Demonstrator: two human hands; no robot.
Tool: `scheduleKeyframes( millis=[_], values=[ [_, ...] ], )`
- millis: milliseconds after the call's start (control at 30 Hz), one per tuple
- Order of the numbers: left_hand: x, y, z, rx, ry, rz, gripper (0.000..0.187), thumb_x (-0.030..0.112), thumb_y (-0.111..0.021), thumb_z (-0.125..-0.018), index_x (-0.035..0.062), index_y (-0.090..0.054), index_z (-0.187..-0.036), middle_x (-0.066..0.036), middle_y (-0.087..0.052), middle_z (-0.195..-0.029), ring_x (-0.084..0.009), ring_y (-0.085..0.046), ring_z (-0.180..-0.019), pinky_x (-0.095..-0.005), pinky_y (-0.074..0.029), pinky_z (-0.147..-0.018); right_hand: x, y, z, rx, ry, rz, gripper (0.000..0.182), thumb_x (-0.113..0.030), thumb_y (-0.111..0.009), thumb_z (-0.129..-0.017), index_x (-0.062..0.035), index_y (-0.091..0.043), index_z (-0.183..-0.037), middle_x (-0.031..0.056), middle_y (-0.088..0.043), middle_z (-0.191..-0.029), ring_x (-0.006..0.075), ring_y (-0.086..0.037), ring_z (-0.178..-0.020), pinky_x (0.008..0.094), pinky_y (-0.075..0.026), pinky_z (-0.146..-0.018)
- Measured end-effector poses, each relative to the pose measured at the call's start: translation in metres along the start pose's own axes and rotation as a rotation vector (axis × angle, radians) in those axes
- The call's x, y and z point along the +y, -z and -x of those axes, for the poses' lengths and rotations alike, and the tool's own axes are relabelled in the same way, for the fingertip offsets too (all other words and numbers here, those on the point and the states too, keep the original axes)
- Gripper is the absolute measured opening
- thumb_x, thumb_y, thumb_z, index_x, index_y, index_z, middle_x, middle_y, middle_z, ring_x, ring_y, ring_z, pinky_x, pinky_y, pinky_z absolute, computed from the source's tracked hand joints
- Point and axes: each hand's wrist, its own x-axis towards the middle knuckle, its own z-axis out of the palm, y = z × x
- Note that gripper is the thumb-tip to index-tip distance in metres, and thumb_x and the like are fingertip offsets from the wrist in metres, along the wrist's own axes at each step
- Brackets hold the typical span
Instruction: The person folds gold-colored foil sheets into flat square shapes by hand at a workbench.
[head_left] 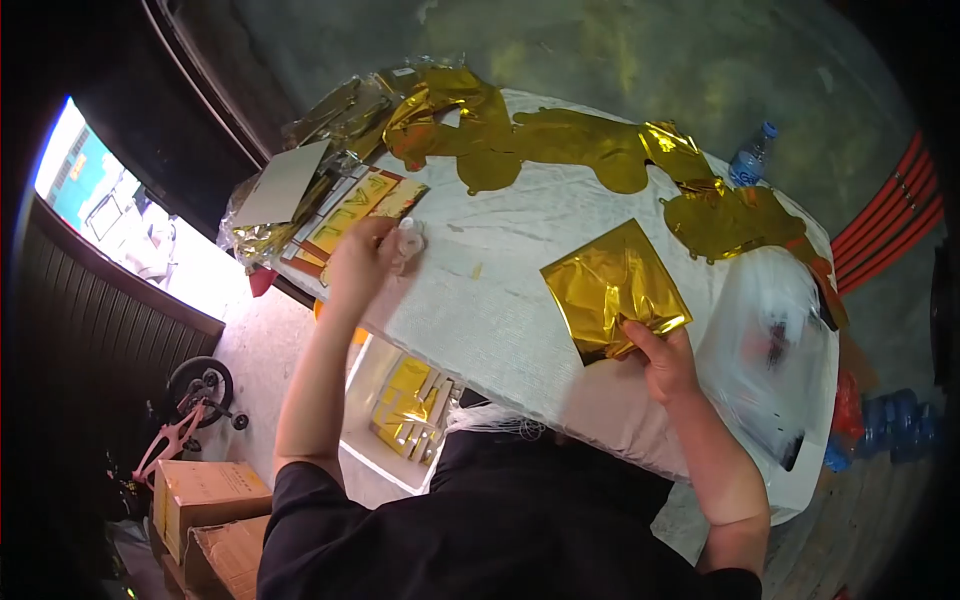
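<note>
My right hand [664, 362] pinches the lower corner of a square, shiny gold foil packet [612, 285], thumb on top, above the white-covered table. At the left side of the table is my left hand [358, 262], its fingers drawn together; what they grip, if anything, I cannot tell. Right beside those fingertips sits a small translucent whitish bundle [408, 246]. Printed cards in yellow and red [345, 212] lie just behind the same hand, partly covered by it.
Flattened gold foil balloons [575, 140] stretch along the table's far edge. Clear-wrapped packets [345, 115] and a grey card [284, 182] lie far left. A water bottle [752, 155] and plastic bag [765, 345] are right. Below stands a white box [362, 440] holding gold packets.
</note>
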Motion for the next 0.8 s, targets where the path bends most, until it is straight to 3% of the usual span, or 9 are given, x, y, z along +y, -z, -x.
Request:
scheduleKeyframes(
  millis=[33,67,133,167,267,433,567,633,800],
  values=[
    [-0.019,0.006,-0.011,0.030,0.055,-0.082,0.032,0.030,-0.064,-0.082,0.0024,-0.066,-0.099,-0.015,-0.064,-0.097,-0.0310,-0.063,-0.087,-0.0399,-0.050,-0.077,0.001,0.000,-0.001,0.008,-0.008,0.000,0.034,-0.009,-0.066,-0.084,-0.0074,-0.053,-0.115,0.0018,-0.062,-0.096,0.0120,-0.061,-0.078,0.0258,-0.050,-0.060],
    [-0.035,0.010,-0.021,0.034,0.056,-0.088,0.032,0.030,-0.064,-0.082,0.0024,-0.066,-0.099,-0.015,-0.064,-0.097,-0.0310,-0.063,-0.087,-0.0399,-0.050,-0.077,0.001,0.000,-0.001,0.017,-0.019,0.001,0.034,-0.009,-0.066,-0.084,-0.0076,-0.053,-0.116,0.0017,-0.062,-0.096,0.0122,-0.061,-0.078,0.0259,-0.050,-0.060],
    [-0.053,0.017,-0.034,-0.173,0.079,-0.328,0.041,0.038,-0.065,-0.081,0.0033,-0.065,-0.103,-0.016,-0.063,-0.103,-0.0308,-0.062,-0.092,-0.0403,-0.049,-0.080,0.001,-0.001,-0.003,0.023,-0.034,0.006,0.035,-0.008,-0.065,-0.084,-0.0075,-0.052,-0.116,0.0016,-0.061,-0.097,0.0122,-0.061,-0.078,0.0261,-0.051,-0.060],
    [-0.058,0.014,-0.032,-0.202,0.087,-0.286,0.049,0.045,-0.065,-0.078,0.0041,-0.064,-0.106,-0.016,-0.061,-0.105,-0.0315,-0.061,-0.095,-0.0406,-0.048,-0.082,0.000,-0.002,-0.003,0.024,-0.030,0.011,0.035,-0.008,-0.065,-0.084,-0.0074,-0.052,-0.117,0.0016,-0.061,-0.097,0.0122,-0.061,-0.078,0.0262,-0.051,-0.060],
    [-0.058,0.009,-0.028,-0.205,0.014,-0.335,0.052,0.047,-0.065,-0.078,0.0049,-0.064,-0.108,-0.015,-0.062,-0.104,-0.0316,-0.061,-0.095,-0.0400,-0.049,-0.082,0.001,-0.001,-0.003,0.026,-0.035,0.007,0.036,-0.006,-0.063,-0.084,-0.0071,-0.051,-0.118,0.0015,-0.061,-0.099,0.0116,-0.061,-0.079,0.0260,-0.051,-0.061],
    [-0.039,0.008,-0.027,-0.208,0.063,-0.376,0.037,0.036,-0.061,-0.081,0.0008,-0.064,-0.092,-0.014,-0.064,-0.096,-0.0311,-0.061,-0.091,-0.0405,-0.050,-0.078,-0.002,-0.009,-0.002,0.042,0.036,0.024,0.032,-0.008,-0.065,-0.085,-0.0041,-0.054,-0.115,0.0020,-0.062,-0.098,0.0100,-0.060,-0.080,0.0247,-0.051,-0.064],
    [-0.046,-0.008,-0.025,-0.163,-0.120,-0.530,0.022,0.022,-0.056,-0.084,0.0018,-0.064,-0.087,-0.013,-0.064,-0.088,-0.0307,-0.061,-0.086,-0.0406,-0.050,-0.072,-0.001,-0.005,-0.001,0.023,0.008,0.026,0.032,-0.007,-0.065,-0.085,-0.0041,-0.054,-0.115,0.0021,-0.062,-0.098,0.0098,-0.060,-0.081,0.0243,-0.051,-0.064],
    [-0.047,-0.011,-0.027,-0.129,-0.177,-0.598,0.019,0.019,-0.055,-0.084,0.0021,-0.063,-0.082,-0.012,-0.063,-0.084,-0.0300,-0.060,-0.083,-0.0405,-0.050,-0.070,-0.001,-0.001,-0.002,0.002,-0.054,0.010,0.044,0.000,-0.063,-0.084,-0.0029,-0.049,-0.125,0.0040,-0.059,-0.113,0.0139,-0.057,-0.102,0.0305,-0.046,-0.091],
    [-0.050,-0.013,-0.031,-0.152,-0.152,-0.681,0.019,0.022,-0.056,-0.085,0.0042,-0.062,-0.085,-0.013,-0.063,-0.087,-0.0283,-0.060,-0.086,-0.0382,-0.050,-0.074,0.000,0.000,-0.001,0.011,-0.056,0.042,0.045,-0.001,-0.063,-0.083,-0.0031,-0.048,-0.125,0.0041,-0.059,-0.113,0.0140,-0.057,-0.103,0.0307,-0.046,-0.092]
  ],
)
